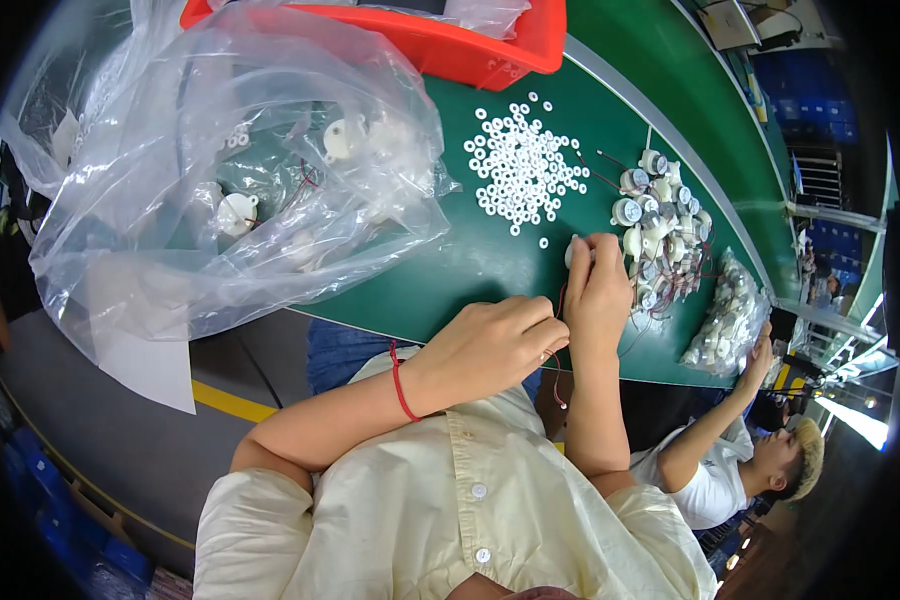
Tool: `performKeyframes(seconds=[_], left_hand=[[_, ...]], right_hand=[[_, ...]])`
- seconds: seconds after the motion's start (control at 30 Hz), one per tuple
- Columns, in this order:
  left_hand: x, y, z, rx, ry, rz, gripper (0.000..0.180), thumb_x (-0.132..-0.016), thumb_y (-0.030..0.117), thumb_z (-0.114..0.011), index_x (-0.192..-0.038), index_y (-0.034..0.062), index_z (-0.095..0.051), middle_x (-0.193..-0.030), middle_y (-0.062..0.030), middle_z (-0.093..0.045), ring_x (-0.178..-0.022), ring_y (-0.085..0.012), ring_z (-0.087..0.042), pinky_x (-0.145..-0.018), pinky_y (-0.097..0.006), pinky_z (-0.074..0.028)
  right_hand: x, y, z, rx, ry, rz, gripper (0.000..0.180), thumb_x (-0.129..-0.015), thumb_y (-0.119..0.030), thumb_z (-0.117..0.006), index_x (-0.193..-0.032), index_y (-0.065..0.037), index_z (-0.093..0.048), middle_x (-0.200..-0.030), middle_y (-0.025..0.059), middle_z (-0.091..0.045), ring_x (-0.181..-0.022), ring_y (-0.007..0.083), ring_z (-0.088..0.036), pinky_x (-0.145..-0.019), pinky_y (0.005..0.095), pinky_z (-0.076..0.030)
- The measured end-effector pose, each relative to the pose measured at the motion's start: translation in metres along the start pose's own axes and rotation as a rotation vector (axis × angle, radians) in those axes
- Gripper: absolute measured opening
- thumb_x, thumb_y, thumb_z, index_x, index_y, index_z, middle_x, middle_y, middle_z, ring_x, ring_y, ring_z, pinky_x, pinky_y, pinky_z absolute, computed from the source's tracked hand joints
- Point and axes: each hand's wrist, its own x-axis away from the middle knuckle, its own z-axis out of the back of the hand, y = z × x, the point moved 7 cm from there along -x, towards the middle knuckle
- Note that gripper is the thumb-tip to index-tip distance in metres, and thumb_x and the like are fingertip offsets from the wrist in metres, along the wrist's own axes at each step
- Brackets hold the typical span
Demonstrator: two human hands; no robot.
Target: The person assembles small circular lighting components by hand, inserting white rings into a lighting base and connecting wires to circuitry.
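Note:
My left hand (495,340), with a red string at the wrist, is closed near the green table's (470,270) front edge and pinches thin red and black wires (560,300). My right hand (598,285) is just beyond it, fingers curled on a small white round part (571,252) that those wires seem to run to. A scatter of small white rings (523,165) lies on the table beyond the hands. To the right is a heap of white round parts with red and black leads (660,235).
A large clear plastic bag (230,170) with a few white parts inside fills the left. A red bin (450,40) stands at the back. Another clear bag of parts (730,315) lies at right, touched by a co-worker's hand (760,360).

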Motion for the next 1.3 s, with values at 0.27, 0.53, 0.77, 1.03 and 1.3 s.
performKeyframes(seconds=[0.27, 0.53, 0.77, 1.03, 1.3], left_hand=[[0.003, -0.005, 0.001, 0.081, -0.018, 0.027, 0.009, -0.082, 0.008, -0.065, -0.088, 0.0057, -0.060, -0.082, -0.0055, -0.052, -0.073, -0.0209, -0.061, -0.061, -0.034, -0.052], [0.002, -0.009, 0.002, 0.098, 0.055, 0.039, 0.009, -0.081, 0.005, -0.068, -0.087, 0.0072, -0.062, -0.079, -0.0032, -0.054, -0.066, -0.0193, -0.060, -0.057, -0.032, -0.051], [0.005, -0.010, 0.003, 0.097, 0.065, 0.035, 0.009, -0.082, 0.007, -0.068, -0.088, 0.0074, -0.062, -0.080, -0.0037, -0.052, -0.068, -0.0195, -0.059, -0.059, -0.032, -0.051], [0.007, -0.011, 0.000, 0.097, 0.051, 0.039, 0.011, -0.080, 0.007, -0.068, -0.088, 0.0083, -0.060, -0.080, -0.0034, -0.050, -0.072, -0.0189, -0.060, -0.063, -0.033, -0.051], [0.007, -0.013, -0.001, 0.100, 0.057, 0.035, 0.011, -0.079, 0.005, -0.067, -0.084, 0.0089, -0.057, -0.079, -0.0035, -0.050, -0.071, -0.0193, -0.059, -0.062, -0.034, -0.051]], right_hand=[[0.003, -0.004, 0.007, -0.117, -0.232, 0.173, 0.024, -0.096, -0.015, -0.059, -0.107, 0.002, -0.047, -0.089, 0.0208, -0.054, -0.077, 0.0408, -0.057, -0.068, 0.0440, -0.047], [-0.020, 0.008, -0.011, -0.564, -0.257, -0.064, 0.021, -0.104, -0.022, -0.048, -0.101, -0.001, -0.047, -0.083, 0.0101, -0.058, -0.073, 0.0142, -0.055, -0.065, 0.0287, -0.044], [-0.023, 0.002, -0.015, -0.499, -0.248, 0.007, 0.024, -0.103, -0.024, -0.050, -0.109, -0.001, -0.046, -0.083, 0.0093, -0.057, -0.071, 0.0157, -0.053, -0.065, 0.0299, -0.044], [-0.020, 0.000, -0.014, -0.451, -0.300, 0.064, 0.021, -0.102, -0.021, -0.051, -0.108, -0.001, -0.044, -0.087, 0.0080, -0.048, -0.073, 0.0157, -0.047, -0.065, 0.0290, -0.040], [-0.019, -0.001, -0.016, -0.427, -0.280, 0.069, 0.021, -0.101, -0.020, -0.052, -0.108, -0.001, -0.044, -0.089, 0.0104, -0.050, -0.072, 0.0184, -0.049, -0.064, 0.0319, -0.041]])
